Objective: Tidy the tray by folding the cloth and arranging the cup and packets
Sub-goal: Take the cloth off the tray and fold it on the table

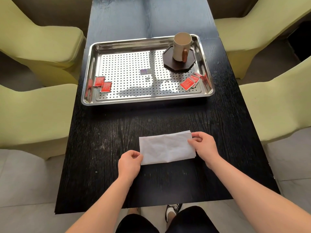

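Filling the view, the black counter (pixel 104 132) carries a steel tray (pixel 144 100) farther off and a folded white cloth (pixel 166 148) nearer. The left hand (pixel 129 163) pinches the cloth's near left corner, the right hand (pixel 204 145) its right edge. In the tray's far right corner a cup (pixel 180 46) stands on a dark coaster (pixel 170 64); red packets (pixel 190 82) lie at both near corners.

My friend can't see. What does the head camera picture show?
A left hand and a right hand pinch a folded white cloth on a black table. Behind it, a metal tray holds a cup on a coaster and scattered red packets.
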{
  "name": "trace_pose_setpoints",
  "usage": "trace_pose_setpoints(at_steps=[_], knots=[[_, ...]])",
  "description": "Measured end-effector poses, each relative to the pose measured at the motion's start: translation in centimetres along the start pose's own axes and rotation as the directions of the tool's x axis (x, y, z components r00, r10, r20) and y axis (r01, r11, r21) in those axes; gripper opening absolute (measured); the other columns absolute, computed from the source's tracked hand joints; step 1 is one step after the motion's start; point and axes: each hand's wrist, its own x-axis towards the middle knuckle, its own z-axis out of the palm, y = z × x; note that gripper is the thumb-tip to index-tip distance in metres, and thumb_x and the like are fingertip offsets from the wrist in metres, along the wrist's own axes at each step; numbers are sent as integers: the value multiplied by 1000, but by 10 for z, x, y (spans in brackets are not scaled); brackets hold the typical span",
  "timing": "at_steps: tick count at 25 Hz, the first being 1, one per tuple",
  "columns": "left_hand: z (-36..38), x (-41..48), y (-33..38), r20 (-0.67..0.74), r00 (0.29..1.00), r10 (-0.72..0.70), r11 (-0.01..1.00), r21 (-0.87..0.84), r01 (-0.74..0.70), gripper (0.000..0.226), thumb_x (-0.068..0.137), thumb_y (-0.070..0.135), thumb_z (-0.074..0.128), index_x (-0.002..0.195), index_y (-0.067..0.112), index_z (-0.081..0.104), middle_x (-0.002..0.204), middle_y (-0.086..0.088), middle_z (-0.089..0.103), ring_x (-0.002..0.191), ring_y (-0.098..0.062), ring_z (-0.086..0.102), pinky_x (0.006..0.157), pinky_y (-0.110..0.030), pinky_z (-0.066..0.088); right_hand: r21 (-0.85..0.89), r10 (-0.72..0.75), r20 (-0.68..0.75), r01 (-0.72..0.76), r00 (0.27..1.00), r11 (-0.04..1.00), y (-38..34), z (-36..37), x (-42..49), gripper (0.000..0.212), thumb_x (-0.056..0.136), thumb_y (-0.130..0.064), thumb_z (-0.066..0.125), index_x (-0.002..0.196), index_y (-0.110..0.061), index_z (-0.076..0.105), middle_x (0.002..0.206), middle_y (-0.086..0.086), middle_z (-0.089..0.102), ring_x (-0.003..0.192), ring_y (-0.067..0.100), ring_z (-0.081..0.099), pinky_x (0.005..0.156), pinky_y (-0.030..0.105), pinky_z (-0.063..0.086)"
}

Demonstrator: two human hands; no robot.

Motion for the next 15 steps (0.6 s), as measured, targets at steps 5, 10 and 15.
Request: trace_pose_setpoints(at_steps=[5,10,15], knots=[[6,0,9,-83,997,-4,983,183,20,8,85,23,65,92,21,62,93,2,63,82,-18,59,71,-38,52,-136,-13,-64,4,998,991,0,8,7,19,87,-18,69,106,-20,70,94,-2,70,90,17,67,80,38,56],[22,-10,4,32,781,623,581,649,-490,57,87,30,64,138,17,44,143,-12,42,134,-30,40,104,-45,43,-631,-568,66,475,820,613,16,17,-20,44,90,-10,64,134,-12,60,136,6,62,127,31,55,102,48,50],[38,11,-8,332,772,542,285,792,-540,79,95,65,10,156,19,-9,163,-11,-21,150,-30,-20,121,-55,-3,-754,-423,469,601,775,265,35,59,-30,72,101,-59,26,160,-20,11,169,-3,1,155,28,-3,123,52,0]])
